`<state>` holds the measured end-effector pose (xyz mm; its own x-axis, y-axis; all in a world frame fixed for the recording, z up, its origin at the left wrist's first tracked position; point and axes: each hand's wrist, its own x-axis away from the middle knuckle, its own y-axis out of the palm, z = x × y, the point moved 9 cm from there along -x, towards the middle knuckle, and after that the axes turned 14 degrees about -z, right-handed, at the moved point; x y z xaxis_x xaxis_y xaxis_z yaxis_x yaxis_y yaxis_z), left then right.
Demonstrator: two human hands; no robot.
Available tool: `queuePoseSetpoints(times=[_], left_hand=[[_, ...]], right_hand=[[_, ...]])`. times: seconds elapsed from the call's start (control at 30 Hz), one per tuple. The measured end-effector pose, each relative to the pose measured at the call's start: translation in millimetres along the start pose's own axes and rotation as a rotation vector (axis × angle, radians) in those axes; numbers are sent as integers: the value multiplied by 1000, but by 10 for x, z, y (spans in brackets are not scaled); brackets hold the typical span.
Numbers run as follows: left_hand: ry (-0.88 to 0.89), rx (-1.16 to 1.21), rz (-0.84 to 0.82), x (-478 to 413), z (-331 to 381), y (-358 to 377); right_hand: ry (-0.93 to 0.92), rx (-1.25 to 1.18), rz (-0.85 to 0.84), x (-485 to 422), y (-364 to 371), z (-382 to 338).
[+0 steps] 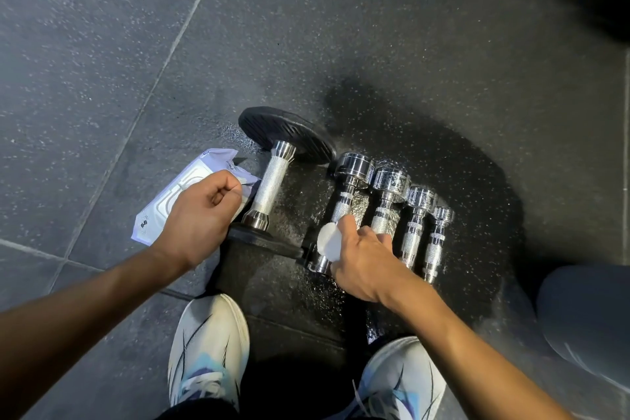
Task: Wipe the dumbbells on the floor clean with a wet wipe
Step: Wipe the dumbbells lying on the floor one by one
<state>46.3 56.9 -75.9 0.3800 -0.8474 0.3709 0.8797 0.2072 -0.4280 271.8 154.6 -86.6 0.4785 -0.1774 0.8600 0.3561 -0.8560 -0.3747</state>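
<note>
A big dumbbell with black plates and a knurled steel handle lies on the dark rubber floor. To its right, several small chrome dumbbells lie side by side. My right hand pinches a small white wet wipe and holds it against the near end of the leftmost chrome dumbbell. A white and lilac wipe pack lies left of the big dumbbell. My left hand rests on it with curled fingers pinching at its opening.
My two white and blue shoes stand just below the dumbbells. A grey-clad knee is at the right edge. Pale seams cross the floor tiles on the left. A dark shape fills the top right corner.
</note>
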Motion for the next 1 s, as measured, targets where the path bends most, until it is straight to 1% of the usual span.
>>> queuePoseSetpoints(times=[0.07,0.17,0.3,0.4,0.47,0.53,0.6,0.67,0.77,1.0], left_hand=[[1,-6,-2,-6,-3,0],[1,-15,-3,-4,-9,-8],[7,-20,-2,-7,-16,-6],[8,-6,-4,-15,-30,-3],[15,13,-4,-19,-38,-10],[19,20,-6,-25,-47,-8],[13,20,-4,-24,-55,-6],[13,17,-4,-18,-58,-3],[12,25,-6,-16,-57,-9],[23,23,-8,-20,-37,-12]], right_hand=[[-12,-42,0,-29,-2,16],[-27,-19,-8,21,-14,32],[-97,6,17,197,-24,-112],[-201,72,117,250,-1,-272],[-292,142,209,262,44,-379],[-329,185,317,211,113,-386],[-293,102,431,130,149,-274],[-250,42,501,65,204,-198],[-239,80,585,41,265,-234],[-231,68,657,-143,-86,-142]])
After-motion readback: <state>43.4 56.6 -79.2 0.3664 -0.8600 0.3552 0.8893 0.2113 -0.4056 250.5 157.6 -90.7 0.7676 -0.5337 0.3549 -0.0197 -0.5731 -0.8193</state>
